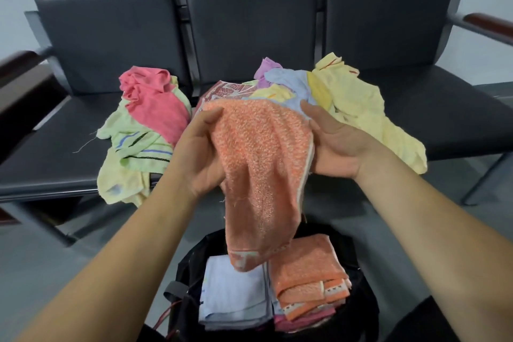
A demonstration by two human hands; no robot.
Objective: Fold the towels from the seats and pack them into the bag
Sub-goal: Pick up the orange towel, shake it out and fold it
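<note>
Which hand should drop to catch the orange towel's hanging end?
Left, probably: the left hand grips lower, beside the hanging part of the orange towel, while the right hand holds its upper edge.

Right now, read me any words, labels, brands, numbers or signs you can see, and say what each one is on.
No text here can be read.
Red-and-white printed fabric in the pile on the seats: blocky print, maybe characters, too blurred to read.
Folded orange towels in the bag: woven band of small motifs, not letters.
Hanging orange towel: patterned end band, no legible text.
</note>
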